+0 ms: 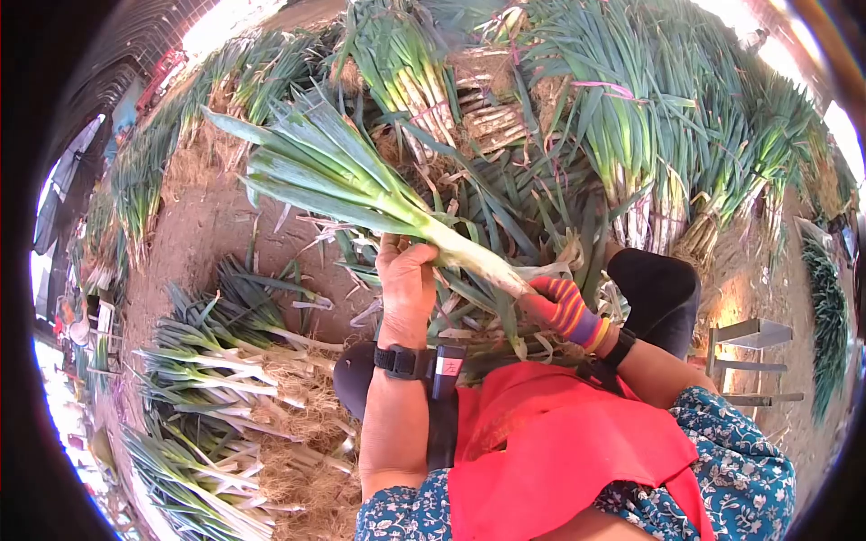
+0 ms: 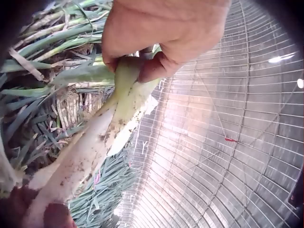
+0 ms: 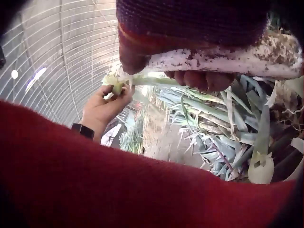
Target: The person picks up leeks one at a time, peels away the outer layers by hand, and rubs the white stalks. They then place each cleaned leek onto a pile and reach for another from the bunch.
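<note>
A single leek (image 1: 474, 259) is held slantwise in front of the body, its green leaves fanning to the upper left. My bare left hand (image 1: 408, 278) grips it where the leaves meet the pale stalk. In the left wrist view, that hand's thumb and fingers pinch the upper part of the leek (image 2: 95, 142), whose stalk is specked with soil. My right hand (image 1: 568, 314), in a striped glove, grips the lower, white end. The right wrist view shows its bare fingertips curled around the white stalk (image 3: 213, 61), with a soil-covered root end beyond.
Tied bundles of leeks (image 1: 622, 126) stand upright across the back. Loose leeks with stringy roots (image 1: 216, 388) lie on the ground at left. Stripped leaves (image 1: 505, 203) are heaped between and beyond the knees. A metal stool (image 1: 756, 334) stands at right.
</note>
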A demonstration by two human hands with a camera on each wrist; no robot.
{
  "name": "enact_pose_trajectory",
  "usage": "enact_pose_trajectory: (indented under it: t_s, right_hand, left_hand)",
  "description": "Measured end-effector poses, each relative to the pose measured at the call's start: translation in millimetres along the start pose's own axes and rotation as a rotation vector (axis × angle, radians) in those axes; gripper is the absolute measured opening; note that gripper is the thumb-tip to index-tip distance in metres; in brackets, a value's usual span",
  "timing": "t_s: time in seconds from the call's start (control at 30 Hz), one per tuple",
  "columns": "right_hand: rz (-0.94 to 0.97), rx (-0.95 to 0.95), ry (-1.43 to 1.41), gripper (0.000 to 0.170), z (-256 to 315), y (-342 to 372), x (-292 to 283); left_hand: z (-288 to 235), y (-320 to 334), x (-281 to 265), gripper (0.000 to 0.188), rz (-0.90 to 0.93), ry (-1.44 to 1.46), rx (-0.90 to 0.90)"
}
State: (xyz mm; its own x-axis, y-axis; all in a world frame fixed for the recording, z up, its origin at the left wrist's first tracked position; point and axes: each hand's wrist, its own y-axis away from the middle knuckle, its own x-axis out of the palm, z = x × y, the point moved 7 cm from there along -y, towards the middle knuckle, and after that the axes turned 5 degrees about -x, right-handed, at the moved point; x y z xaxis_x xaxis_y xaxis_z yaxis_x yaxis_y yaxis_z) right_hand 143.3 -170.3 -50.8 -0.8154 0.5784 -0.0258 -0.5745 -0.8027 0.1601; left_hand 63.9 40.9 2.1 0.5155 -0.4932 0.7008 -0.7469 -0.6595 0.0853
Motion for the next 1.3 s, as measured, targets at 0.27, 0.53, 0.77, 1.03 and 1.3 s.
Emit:
enact_pose_trajectory:
  t_s: [0.27, 0.53, 0.77, 1.03, 1.3]
  right_hand:
    - [0.034, -0.059, -0.272, 0.020, 46.8, -25.9, 28.7]
    - [-0.133, -0.532, 0.377, 0.027, 67.6, -33.2, 9.2]
    - [0.203, 0.207, -0.244, 0.032, 18.5, -55.5, 54.4]
    - [0.175, -0.195, 0.677, 0.027, 0.2, -81.3, 27.3]
    - [0.188, 0.168, 1.680, 0.027, -108.2, -34.3, -117.0]
  left_hand:
    - [108.7, 27.6, 1.9, 0.049, 0.397, -0.958, -0.227]
    - [21.1, 11.2, 8.3, 0.031, 0.211, -0.236, -0.064]
    - [19.0, 13.6, -9.4, 0.009, 0.048, 0.154, -0.168]
    - [-8.8, 19.6, -2.9, 0.006, 0.193, 0.122, -0.071]
    - [-49.7, 38.5, -36.0, 0.009, 0.001, 0.051, 0.125]
